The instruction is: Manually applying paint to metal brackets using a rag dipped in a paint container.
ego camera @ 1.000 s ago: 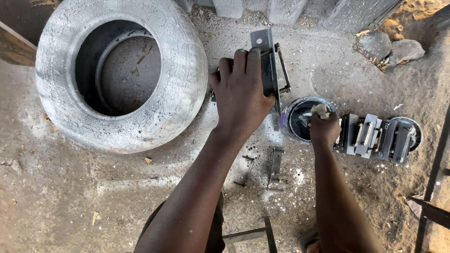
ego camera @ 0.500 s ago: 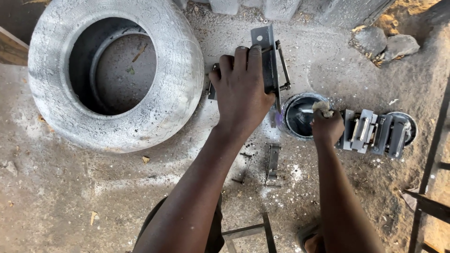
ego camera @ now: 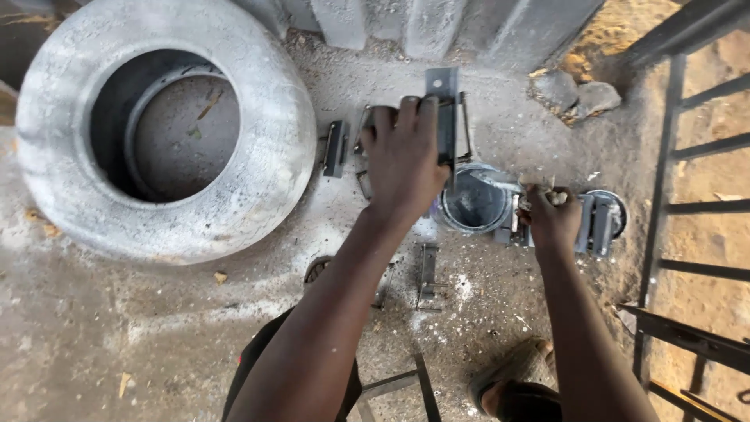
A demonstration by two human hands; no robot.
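A large round grey metal pot [ego camera: 156,133] (open mouth up) sits on the dusty concrete floor [ego camera: 94,328]. Right of it, the left hand [ego camera: 402,160] is clenched around a flat grey metal bracket [ego camera: 445,117]. The right hand [ego camera: 551,219] pinches a small pale scrap [ego camera: 556,198] beside a small round dark tin [ego camera: 473,199].

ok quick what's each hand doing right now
left hand: closed on a flat metal bracket, pressing it to the ground.
right hand: closed on a small tool over the paint can.
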